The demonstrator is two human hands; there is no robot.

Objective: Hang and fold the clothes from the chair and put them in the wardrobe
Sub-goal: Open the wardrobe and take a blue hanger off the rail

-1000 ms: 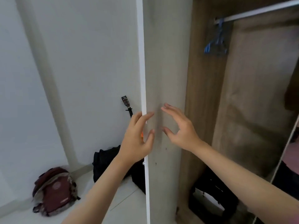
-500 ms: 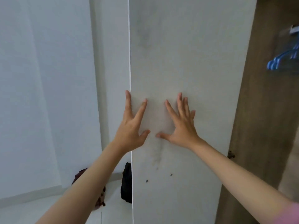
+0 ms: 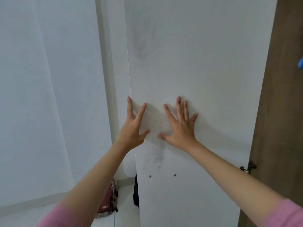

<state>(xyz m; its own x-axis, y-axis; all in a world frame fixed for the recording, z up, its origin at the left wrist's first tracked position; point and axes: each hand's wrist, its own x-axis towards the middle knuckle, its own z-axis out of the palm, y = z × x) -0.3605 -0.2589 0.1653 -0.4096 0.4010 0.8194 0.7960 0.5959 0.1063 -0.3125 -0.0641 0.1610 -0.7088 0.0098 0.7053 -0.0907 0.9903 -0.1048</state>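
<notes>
A white wardrobe door (image 3: pixel 205 63) fills the middle of the view, its inner face toward me, with dark smudges and two small screw holes. My left hand (image 3: pixel 133 126) presses flat on the door next to its free left edge, fingers spread. My right hand (image 3: pixel 180 126) presses flat on the panel beside it, fingers straight. The brown wardrobe side (image 3: pixel 282 112) shows at the right with a metal hinge (image 3: pixel 248 167). A sliver of a blue hanger (image 3: pixel 300 63) peeks in at the right edge. No clothes or chair are in view.
A white wall (image 3: pixel 41 95) and a wall pillar (image 3: pixel 108 79) stand on the left. On the pale floor behind the door lie a maroon backpack (image 3: pixel 107 203) and a black bag (image 3: pixel 135 192), partly hidden by the door.
The door has swung wide open to the left under both hands. The wardrobe interior and rail have slid out of view to the right; both palms now lie flat on the panel.
</notes>
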